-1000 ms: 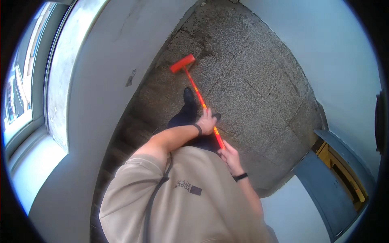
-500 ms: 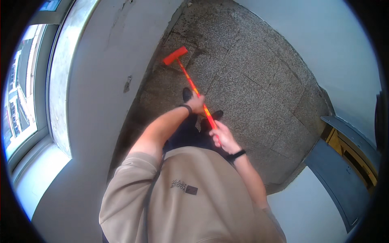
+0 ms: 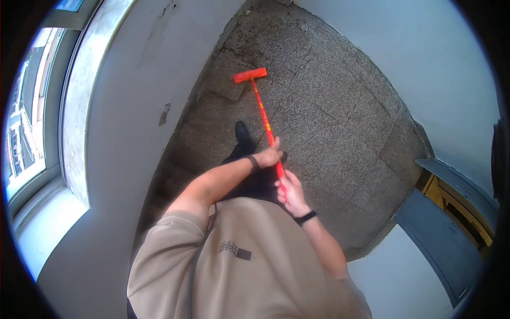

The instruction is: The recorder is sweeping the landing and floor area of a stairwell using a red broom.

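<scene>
A red push broom (image 3: 260, 101) with yellow marks on its handle slants away from me. Its wide red head (image 3: 249, 75) rests on the speckled floor near the left wall; its bristles hardly show. My left hand (image 3: 269, 157) is closed round the handle partway down, the thumb lying along it. Closer to my body, my right hand (image 3: 292, 191) grips the handle near its end, fingers wrapped round it. Both wrists wear dark bands.
Slabs of grey floor (image 3: 329, 138) spread ahead and to the right. A scuffed white wall (image 3: 159, 69) with a window (image 3: 37, 101) and sill stands on the left. At the right, a grey metal cabinet door (image 3: 438, 239) hangs beside an opening. My dark shoe (image 3: 242, 131) is close to the handle.
The broom head has swung to the right and turned slightly. My left hand has moved right and closer to my right hand. My left foot is stepped farther out.
</scene>
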Demonstrator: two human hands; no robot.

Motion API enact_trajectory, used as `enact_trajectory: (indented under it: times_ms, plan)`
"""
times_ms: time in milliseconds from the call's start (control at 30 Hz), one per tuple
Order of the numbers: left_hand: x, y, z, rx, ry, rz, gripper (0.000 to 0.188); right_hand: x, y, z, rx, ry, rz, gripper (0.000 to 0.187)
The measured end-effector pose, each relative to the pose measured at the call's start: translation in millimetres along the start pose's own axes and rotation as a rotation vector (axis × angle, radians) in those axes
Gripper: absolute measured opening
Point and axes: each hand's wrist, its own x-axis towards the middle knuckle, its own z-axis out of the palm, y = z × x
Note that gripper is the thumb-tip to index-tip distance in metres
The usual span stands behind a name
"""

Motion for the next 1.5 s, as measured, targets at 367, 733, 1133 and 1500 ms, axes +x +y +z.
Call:
enact_trajectory:
  times_ms: [367,733,1133,1500]
  plan:
    - [-67.2,40.5,-105.7,-0.981,0.281,-0.050,0.040,67.1,-66.8,102.2,-0.991,-0.214,-0.121,0.034]
    - [-255.2,-15.6,-133.3,-0.647,0.269,-0.206,0.068,104.3,-36.3,151.8,-0.932,-0.350,-0.042,0.067]
    - [-253.5,68.9,-146.9,-0.551,0.466,-0.233,0.052,191.9,-36.8,234.9,-1.035,-0.343,0.110,0.087]
    - [-26.4,221.1,-243.4,-0.525,0.473,-0.183,0.033,362.8,-244.2,239.9,-1.270,0.221,-0.304,0.084]
